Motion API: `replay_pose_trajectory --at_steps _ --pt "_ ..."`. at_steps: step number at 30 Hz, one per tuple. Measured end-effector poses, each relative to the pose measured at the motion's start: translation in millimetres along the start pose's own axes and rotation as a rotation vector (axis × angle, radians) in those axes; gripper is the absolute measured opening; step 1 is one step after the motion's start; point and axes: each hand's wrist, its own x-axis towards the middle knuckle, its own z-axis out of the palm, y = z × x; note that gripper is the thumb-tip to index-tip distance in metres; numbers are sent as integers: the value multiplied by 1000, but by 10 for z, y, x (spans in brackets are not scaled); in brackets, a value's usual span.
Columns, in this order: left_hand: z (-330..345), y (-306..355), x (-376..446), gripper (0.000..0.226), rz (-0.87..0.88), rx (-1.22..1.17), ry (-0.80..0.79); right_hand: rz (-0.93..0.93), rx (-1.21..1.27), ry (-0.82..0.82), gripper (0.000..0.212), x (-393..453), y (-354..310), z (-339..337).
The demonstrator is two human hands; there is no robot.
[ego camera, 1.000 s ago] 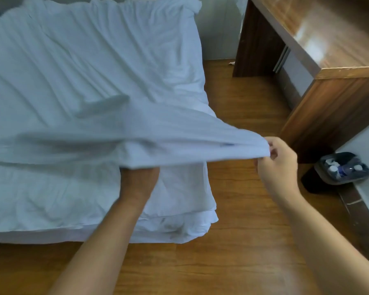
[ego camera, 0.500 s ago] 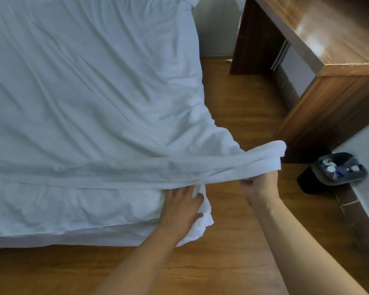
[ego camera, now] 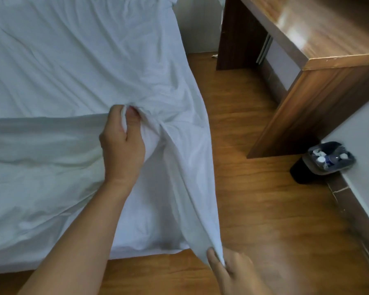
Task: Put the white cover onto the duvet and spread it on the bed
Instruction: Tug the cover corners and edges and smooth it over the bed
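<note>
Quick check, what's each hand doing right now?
Left hand: closed, gripping a bunched fold of the white fabric duvet cover on the bed.
Right hand: closed, pinching the cover's lower corner, pulled down off the bed edge.

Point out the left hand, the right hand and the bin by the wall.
left hand [ego camera: 121,145], head view, back of the hand, gripping bunched white cover.
right hand [ego camera: 232,271], head view, back of the hand, pinching the cover's corner.
bin [ego camera: 330,159], head view, on its liner.

White cover [ego camera: 77,60] held over the bed

A bunch of cover is gripped by the left hand [ego camera: 121,143]; its corner is pinched by the right hand [ego camera: 232,271] below the bed's edge.
</note>
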Motion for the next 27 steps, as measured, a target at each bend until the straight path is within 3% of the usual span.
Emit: replay_pose_trajectory --at_steps 2,4,5,7,8,12,15,18,21,22,24,27 --pt "20 -131 -253 18 -41 -69 -64 174 329 65 49 -119 -230 43" --pt "10 -281 -549 18 -122 -118 -198 235 570 76 43 -127 -362 64" --pt "-5 -352 -676 18 -169 -131 -304 228 619 90 49 -123 -391 75" --pt "-51 -482 -851 14 -230 -119 -521 189 649 178 71 -110 -391 132" --pt "-82 -538 -892 14 -225 -95 -601 174 651 238 71 -102 -424 135" --pt "-184 -669 -825 20 -165 -62 -702 151 718 503 49 -68 -605 -24" --pt "-196 -716 -516 29 -280 -223 -659 47 697 540 34 -134 -626 -171" --pt "-175 -754 -249 17 -332 -210 -917 10 614 590 17 -189 -674 -316" --pt "-105 -816 -303 62 -70 121 -1174 -47 507 720 21 -179 -763 -427" --pt "-65 -824 -341 79 10 252 -1198 -67 489 751 22 -172 -803 -451" --pt "4 -839 -372 91 162 452 -1121 -68 456 819 21 -135 -819 -466" --pt "-1 -777 -273 73 220 305 -868 -16 321 911 19 -33 -617 -418"
